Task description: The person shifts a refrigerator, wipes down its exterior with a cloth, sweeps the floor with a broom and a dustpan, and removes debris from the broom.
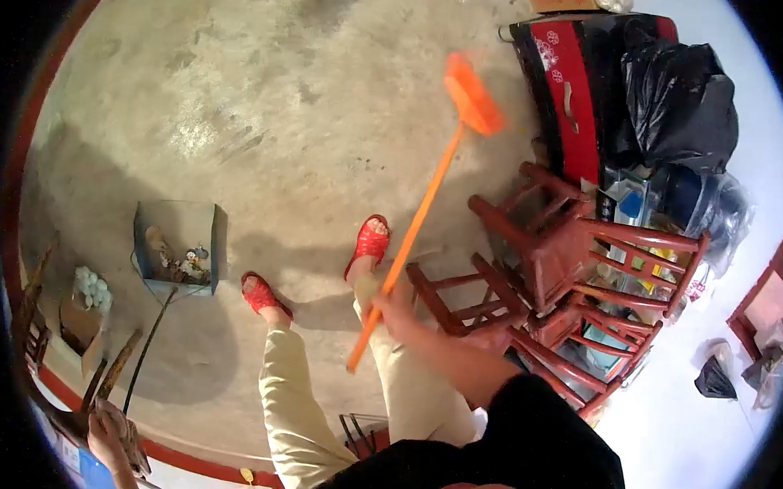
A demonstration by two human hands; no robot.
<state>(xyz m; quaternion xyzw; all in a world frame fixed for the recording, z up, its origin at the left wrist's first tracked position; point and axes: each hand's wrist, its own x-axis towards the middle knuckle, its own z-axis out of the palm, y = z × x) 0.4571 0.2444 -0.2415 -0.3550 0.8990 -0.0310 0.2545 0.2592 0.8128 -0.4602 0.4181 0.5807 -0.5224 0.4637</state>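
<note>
Broom: I have it slanting above the middle of the floor, its blurred orange head toward the far right; I cannot tell whether the head touches down. Fingers of my right hand are closed round its handle near the lower end. Left hand is at the near-left corner, by the lower end of the dustpan's dark rod; the state of its fingers, I cannot tell.

Progress, my judgement: some collecting is done, as debris and a brownish piece lie inside the dustpan. Pale and dark marks remain on the floor; stain or loose dirt, unclear.

Containers: dustpan upright near the floor's left edge, partly filled. Beyond the stacked chairs, a black bag, contents hidden. Far left, whitish rounded items beside a brown box.
</note>
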